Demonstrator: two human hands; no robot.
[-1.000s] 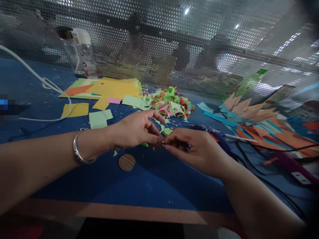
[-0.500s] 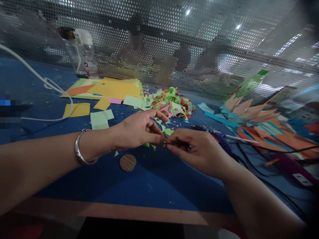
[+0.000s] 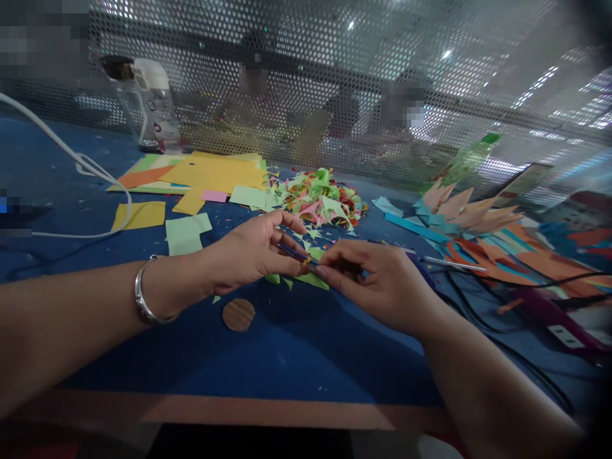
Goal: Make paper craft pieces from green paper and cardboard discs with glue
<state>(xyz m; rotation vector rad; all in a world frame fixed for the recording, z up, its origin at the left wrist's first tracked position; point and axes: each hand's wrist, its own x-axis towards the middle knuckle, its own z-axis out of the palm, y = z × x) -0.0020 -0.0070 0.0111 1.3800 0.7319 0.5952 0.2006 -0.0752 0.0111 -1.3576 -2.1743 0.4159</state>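
Note:
My left hand and my right hand meet fingertip to fingertip over the blue table. Both pinch a light green paper piece that sticks out below the fingers. A thin dark stick runs across the left fingers toward the right hand; which hand grips it I cannot tell. A silver bangle sits on my left wrist. A small round brown disc lies on the table just below the left hand.
A heap of coloured paper curls lies behind the hands. Yellow and orange sheets and green squares are at the left. A bottle and a white cable stand far left. Cut paper strips, dark cables at right. Mesh screen behind.
The green paper piece now shows more below my fingers and the thin dark stick has come into view across the left fingers. Both hands have shifted slightly up and left.

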